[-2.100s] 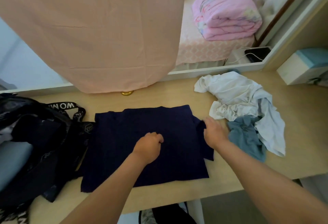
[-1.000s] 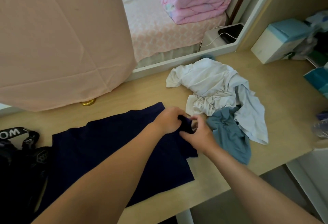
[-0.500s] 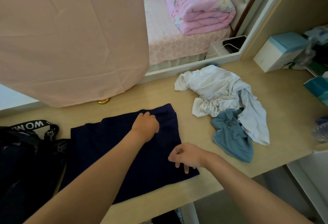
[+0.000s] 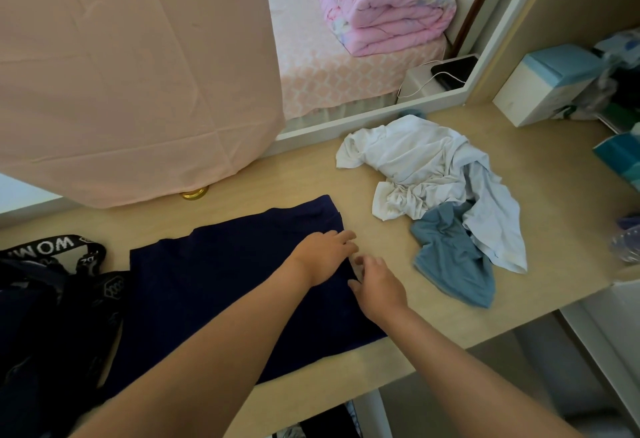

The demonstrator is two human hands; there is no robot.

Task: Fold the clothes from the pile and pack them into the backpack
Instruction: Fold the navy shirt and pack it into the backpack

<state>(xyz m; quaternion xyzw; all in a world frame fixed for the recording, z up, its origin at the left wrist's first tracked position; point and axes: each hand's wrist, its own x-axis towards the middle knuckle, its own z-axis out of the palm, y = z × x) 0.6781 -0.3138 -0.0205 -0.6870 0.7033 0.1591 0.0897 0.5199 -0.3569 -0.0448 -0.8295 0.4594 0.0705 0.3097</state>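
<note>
Pressing left hand (image 4: 323,257) flat, fingers straight, on navy garment (image 4: 214,281), at its right edge, likely setting the fold; resting right hand (image 4: 377,287) alongside, fingers loosely spread, gripping nothing. Lying right of garment: unfolded pile (image 4: 433,174). Waiting left: backpack (image 4: 52,316).

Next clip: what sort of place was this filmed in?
Most likely a home bedroom: a bed with a folded pink quilt shows beyond the wooden desk, where loose clothes lie heaped.
</note>
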